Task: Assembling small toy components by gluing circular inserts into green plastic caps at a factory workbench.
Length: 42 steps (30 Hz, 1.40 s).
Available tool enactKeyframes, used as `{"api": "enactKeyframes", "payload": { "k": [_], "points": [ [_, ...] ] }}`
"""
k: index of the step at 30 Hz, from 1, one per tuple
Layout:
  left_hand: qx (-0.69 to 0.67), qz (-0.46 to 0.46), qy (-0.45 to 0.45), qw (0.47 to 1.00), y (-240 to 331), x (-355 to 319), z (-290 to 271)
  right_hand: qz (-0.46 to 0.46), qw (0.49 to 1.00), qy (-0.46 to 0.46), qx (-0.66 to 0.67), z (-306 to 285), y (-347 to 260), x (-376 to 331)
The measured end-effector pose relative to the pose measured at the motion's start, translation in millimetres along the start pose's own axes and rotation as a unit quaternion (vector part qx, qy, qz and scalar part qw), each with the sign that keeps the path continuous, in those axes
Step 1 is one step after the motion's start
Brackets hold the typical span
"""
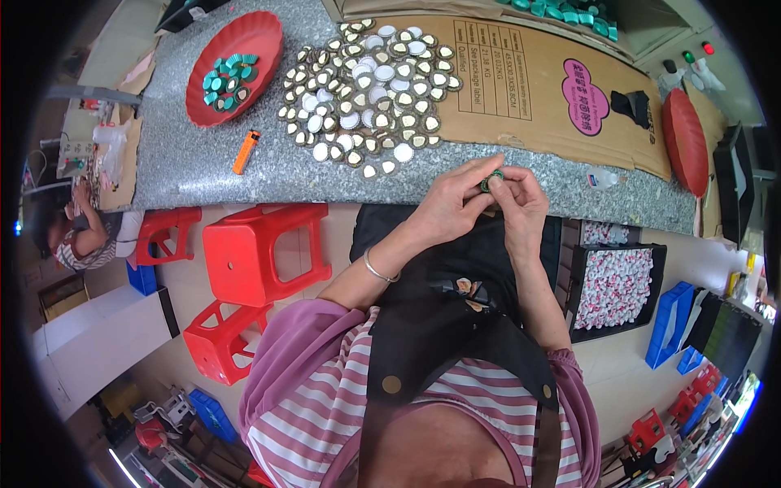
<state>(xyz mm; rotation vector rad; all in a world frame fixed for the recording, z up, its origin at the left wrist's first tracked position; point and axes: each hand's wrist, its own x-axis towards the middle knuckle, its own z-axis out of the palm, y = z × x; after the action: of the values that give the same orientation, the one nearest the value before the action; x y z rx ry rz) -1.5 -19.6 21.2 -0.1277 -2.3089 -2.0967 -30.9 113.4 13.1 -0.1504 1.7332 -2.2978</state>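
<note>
Both my hands meet over the front edge of the worktop, their fingers closed around one small green ridged cap. My left hand pinches it from the left, and my right hand from the right with the thumb on top. Fingers cover much of the cap, so its inside is hard to make out. Beyond my left hand spreads a loose heap of small round pieces, some plain white, others dark-rimmed with a pale centre. A scalloped red bowl at the far left holds several green ridged caps.
An orange lighter lies on the speckled grey worktop. Flattened cardboard covers its right part, near a small clear bottle and a red dish. Red stools and a black crate stand below. Another person sits far left.
</note>
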Motion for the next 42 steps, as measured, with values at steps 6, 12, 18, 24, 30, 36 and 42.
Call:
{"api": "enactKeyframes", "payload": {
  "k": [6,12,18,24,30,36,42],
  "points": [
    [-0.212,-0.056,-0.003,0.976,-2.2,4.3,-9.1,0.061,0.998,-0.017,-0.021,-2.9,-8.2,3.2],
    [-0.340,-0.140,-0.007,0.930,-9.5,2.2,-17.4,0.035,0.997,-0.013,-0.065,-2.7,-5.9,-5.7],
    [-0.336,-0.096,0.035,0.936,-13.6,-1.1,-18.4,0.019,0.997,-0.007,-0.081,-4.0,-4.3,-14.9],
    [-0.312,-0.114,0.036,0.943,-9.7,3.5,-29.5,-0.093,0.972,0.132,-0.172,-25.1,-2.7,-30.8],
    [-0.267,-0.036,0.032,0.963,-6.9,-0.3,-43.6,-0.186,0.867,0.342,-0.312,-90.4,-2.7,-29.1],
    [-0.258,-0.085,0.043,0.961,2.0,-2.8,-57.1,-0.200,0.877,0.281,-0.335,-111.2,-22.1,-0.7],
    [-0.281,-0.092,0.069,0.953,2.3,-7.3,-71.7,-0.188,0.885,0.261,-0.337,-118.6,-15.7,16.9]
  ]
}}
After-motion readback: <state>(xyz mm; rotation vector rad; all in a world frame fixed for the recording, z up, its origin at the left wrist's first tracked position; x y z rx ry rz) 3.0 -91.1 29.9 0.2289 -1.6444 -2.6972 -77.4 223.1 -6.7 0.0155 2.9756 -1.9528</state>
